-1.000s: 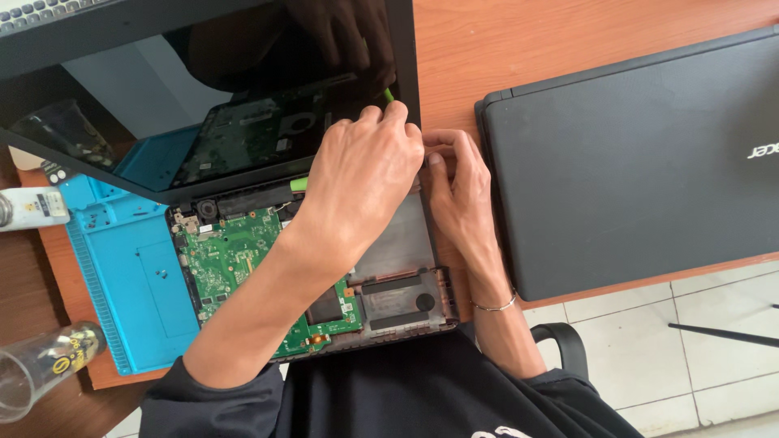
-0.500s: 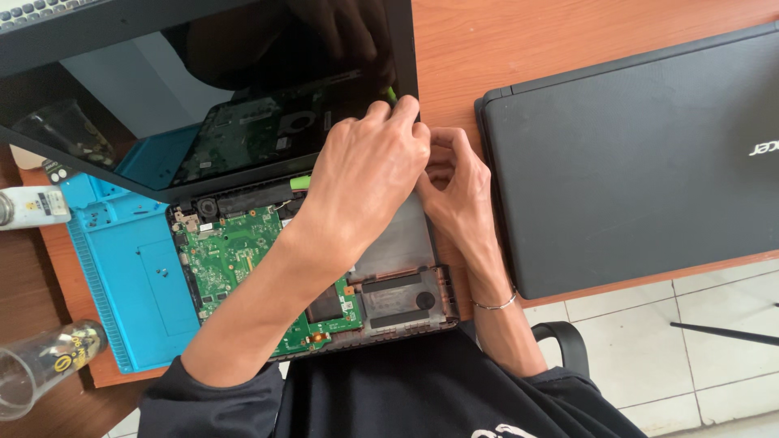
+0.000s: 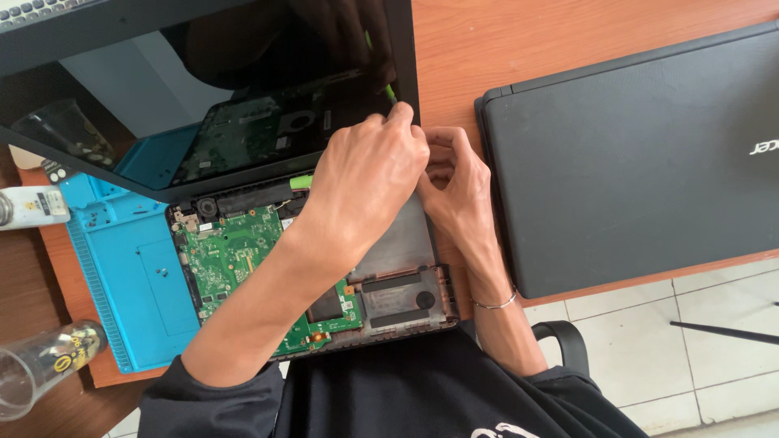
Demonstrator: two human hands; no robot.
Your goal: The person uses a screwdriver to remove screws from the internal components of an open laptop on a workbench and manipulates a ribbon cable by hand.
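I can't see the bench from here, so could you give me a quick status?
Both hands, left hand and right hand, at opened laptop hinge corner. Closed laptop alongside.

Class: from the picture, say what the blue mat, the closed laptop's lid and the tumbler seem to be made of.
Blue mat: likely silicone or rubber, matte, with moulded ridges and trays.
Closed laptop's lid: probably plastic, dark, finely textured, dull sheen.
Tumbler: clear glass or plastic; you see through it.

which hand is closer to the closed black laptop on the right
Right. The right hand sits just beside the closed black laptop; the left hand lies farther off, over the opened laptop.
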